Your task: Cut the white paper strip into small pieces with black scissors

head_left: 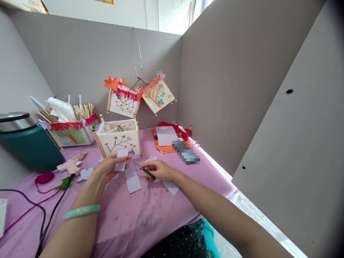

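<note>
My left hand [105, 167] is closed on a small pale lilac piece of paper [121, 159], held upright just in front of a painted fabric box lantern [120, 138]. My right hand [158, 170] grips a slim tool with a black handle [149, 173]. Its thin metal end points left toward the paper, apart from it; the frame does not show clearly what kind of tool it is. Between the hands, a strip of lilac paper [133, 179] lies flat on the table. Another paper piece [171, 187] rests under my right wrist.
Two decorated lanterns [125, 100] hang from a wire. Left stand a teal bottle [29, 147], a stick holder [71, 134], a pink glue gun [71, 165] and black cables [44, 215]. Orange and lilac sheets [165, 136] and a blurred phone [188, 154] lie right. Grey partitions [228, 71] enclose the table.
</note>
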### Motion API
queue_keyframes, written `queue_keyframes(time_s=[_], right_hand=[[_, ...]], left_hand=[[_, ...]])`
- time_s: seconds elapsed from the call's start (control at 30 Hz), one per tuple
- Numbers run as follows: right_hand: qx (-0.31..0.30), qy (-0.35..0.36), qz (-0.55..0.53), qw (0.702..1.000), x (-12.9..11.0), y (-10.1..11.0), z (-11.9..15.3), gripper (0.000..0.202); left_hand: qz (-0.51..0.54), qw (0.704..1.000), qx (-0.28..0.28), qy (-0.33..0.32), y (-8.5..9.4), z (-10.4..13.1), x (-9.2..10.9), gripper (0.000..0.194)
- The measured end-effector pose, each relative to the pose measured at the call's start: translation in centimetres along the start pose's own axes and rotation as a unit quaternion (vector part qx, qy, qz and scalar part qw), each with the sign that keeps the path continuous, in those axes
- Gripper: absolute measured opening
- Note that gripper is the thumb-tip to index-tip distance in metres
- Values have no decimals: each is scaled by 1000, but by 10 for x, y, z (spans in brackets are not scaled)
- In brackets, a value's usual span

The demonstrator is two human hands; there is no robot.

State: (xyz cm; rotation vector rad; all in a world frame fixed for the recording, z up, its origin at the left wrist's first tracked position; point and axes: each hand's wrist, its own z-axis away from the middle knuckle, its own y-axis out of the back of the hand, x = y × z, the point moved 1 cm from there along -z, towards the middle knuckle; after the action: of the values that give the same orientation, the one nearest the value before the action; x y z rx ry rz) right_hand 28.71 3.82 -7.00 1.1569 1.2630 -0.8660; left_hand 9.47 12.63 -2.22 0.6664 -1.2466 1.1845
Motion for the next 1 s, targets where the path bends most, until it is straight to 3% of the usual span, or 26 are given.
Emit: queue_keyframes(time_s=[0.3, 0.5, 0.63, 0.73, 0.8, 0.9, 1.0], right_hand=[[7, -5, -7, 1000, 0, -1, 0, 33], [-6, -16, -34, 999, 1, 2, -5, 35], [-52, 12, 77, 996, -18, 12, -11, 43], [-82, 55, 197, 975, -28, 16, -17, 49], [-47, 91, 203, 974, -24, 15, -22, 50], [62, 121, 170, 976, -5, 14, -28, 48], [79, 120, 193, 971, 13, 12, -28, 44]], left_hand=[[-54, 998, 8, -44, 5, -8, -8, 23], [-135, 989, 16, -56, 10, -6, 3, 15], [-186, 979, 36, -76, 19, -9, 2, 31], [-164, 984, 33, -68, 21, -12, -6, 35], [-136, 989, 15, -61, 20, -12, -12, 36], [-115, 992, -11, -59, 19, -12, -16, 38], [-117, 991, -12, -57, 21, -11, -17, 38]])
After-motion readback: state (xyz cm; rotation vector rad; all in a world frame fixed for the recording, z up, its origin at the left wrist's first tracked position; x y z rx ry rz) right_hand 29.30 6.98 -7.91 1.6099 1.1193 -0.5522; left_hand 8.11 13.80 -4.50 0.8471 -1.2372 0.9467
